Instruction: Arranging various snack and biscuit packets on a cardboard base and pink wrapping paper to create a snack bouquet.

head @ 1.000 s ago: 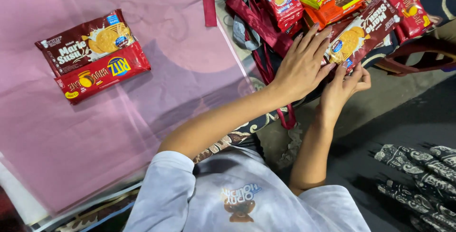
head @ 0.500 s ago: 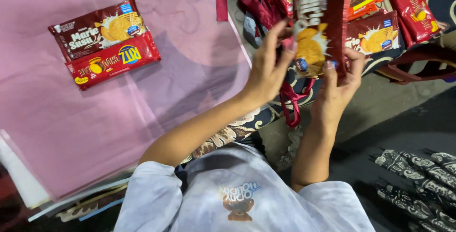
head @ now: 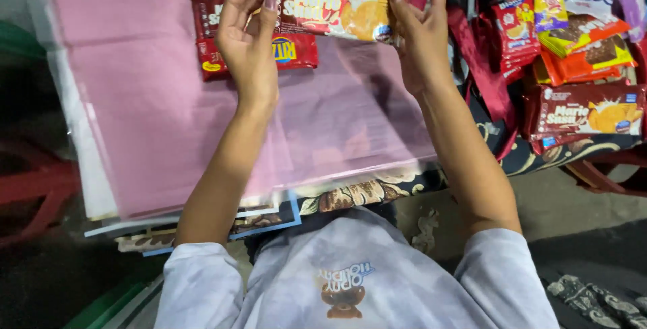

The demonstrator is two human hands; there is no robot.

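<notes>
I hold a dark red biscuit packet [head: 337, 2] up in the air with both hands. My left hand [head: 246, 39] grips its left end and my right hand [head: 418, 36] grips its right end. Below and behind it, two more red biscuit packets [head: 222, 39] lie on a pink plastic sheet [head: 168, 113], partly hidden by my left hand and the held packet.
A pile of snack packets [head: 573, 39] in red, orange and yellow lies at the right, with another dark red biscuit packet [head: 586, 115] in front. The pink sheet rests on a stack of flat sheets [head: 94, 194]. A patterned cloth [head: 364, 191] shows below it.
Both hands lifted the biscuit packet from the pile at the right and carried it left, over the pink sheet, turning it flat and face up.
</notes>
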